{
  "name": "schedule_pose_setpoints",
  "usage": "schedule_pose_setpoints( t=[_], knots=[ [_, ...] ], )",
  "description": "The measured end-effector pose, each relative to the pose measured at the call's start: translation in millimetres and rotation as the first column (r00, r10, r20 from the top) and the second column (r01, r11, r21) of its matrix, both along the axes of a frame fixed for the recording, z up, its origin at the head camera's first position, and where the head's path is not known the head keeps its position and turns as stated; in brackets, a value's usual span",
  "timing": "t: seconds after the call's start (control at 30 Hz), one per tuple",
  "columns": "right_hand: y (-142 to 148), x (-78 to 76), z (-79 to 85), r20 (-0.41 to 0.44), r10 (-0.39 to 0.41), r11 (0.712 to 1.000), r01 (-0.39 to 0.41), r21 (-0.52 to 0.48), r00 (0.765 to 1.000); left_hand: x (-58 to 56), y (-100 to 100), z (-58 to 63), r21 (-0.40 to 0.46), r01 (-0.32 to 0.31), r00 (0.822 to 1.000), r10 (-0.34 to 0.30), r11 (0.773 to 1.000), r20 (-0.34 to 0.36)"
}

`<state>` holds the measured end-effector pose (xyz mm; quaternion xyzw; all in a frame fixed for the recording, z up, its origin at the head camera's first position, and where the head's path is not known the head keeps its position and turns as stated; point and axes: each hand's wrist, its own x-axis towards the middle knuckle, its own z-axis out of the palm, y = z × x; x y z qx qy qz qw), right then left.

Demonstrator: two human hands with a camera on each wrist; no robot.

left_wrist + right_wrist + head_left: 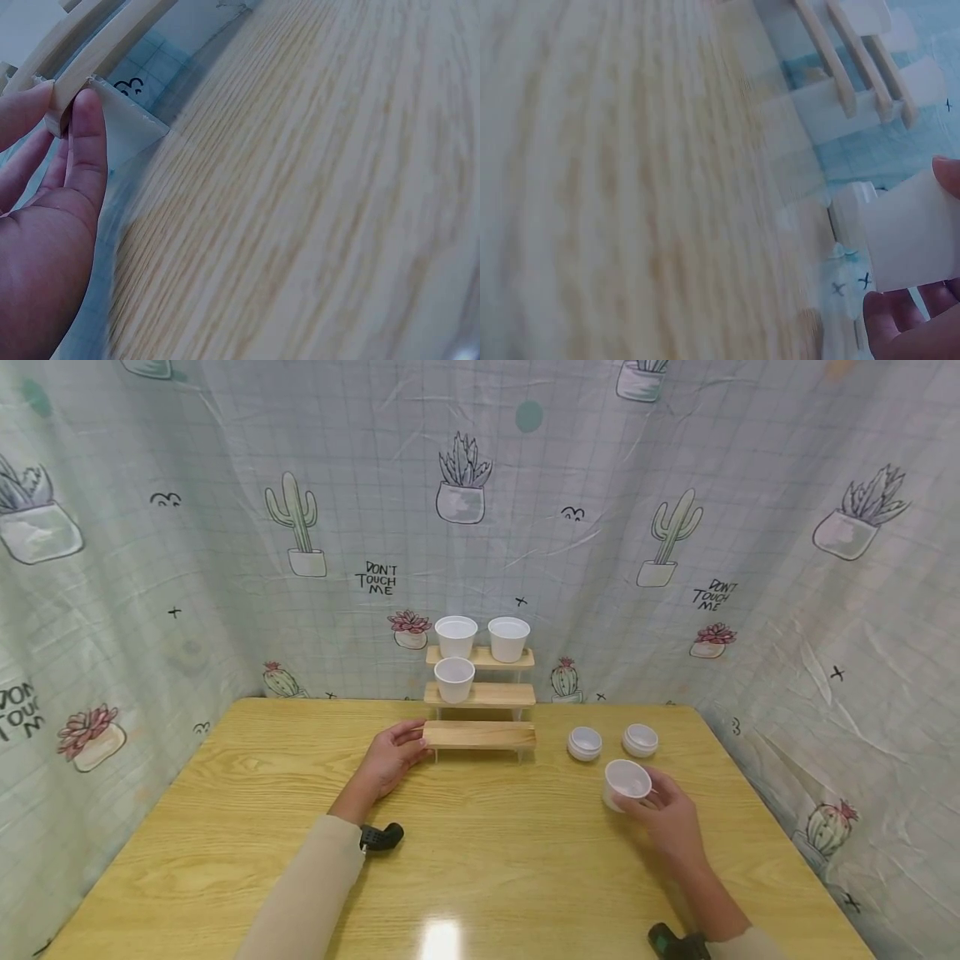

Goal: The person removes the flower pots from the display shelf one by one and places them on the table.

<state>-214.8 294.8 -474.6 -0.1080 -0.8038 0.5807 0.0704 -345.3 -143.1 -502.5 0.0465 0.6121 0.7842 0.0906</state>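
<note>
A three-tier wooden display stand point(480, 737) with clear side panels stands at the back of the table. My left hand point(392, 758) pinches the left end of its lowest shelf between thumb and fingers; the left wrist view shows the thumb on top of the board point(79, 82). To the right, a white plastic cup point(627, 781) is in my right hand point(670, 820), gripped around its side with the mouth facing up. In the right wrist view the cup's smooth wall point(911, 236) shows between thumb and fingers. The lowest shelf bears nothing.
Two white cups point(456, 635) point(508, 640) stand on the top shelf and one white cup point(454, 680) on the left of the middle shelf. Right of the stand sit two low white round containers point(584, 745) point(640, 742). A printed curtain point(480, 552) hangs behind the wooden table point(495, 860).
</note>
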Motion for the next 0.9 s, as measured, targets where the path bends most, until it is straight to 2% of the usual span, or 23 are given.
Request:
schedule_pose_setpoints(
  t=[0.47,0.9],
  knots=[
    [-26,-15.5,-6.7,-0.082,0.09,0.995,-0.094,-0.044,0.993,-0.1,0,-0.3,0.002,-0.01,1.0,0.01,1.0,0.0],
    [-48,-26.1,-3.4,-0.093,0.133,0.99,-0.138,-0.042,0.987,-1.0,-2,-1.7,-0.004,0.001,1.0,-0.001,1.0,-0.007]
  ],
)
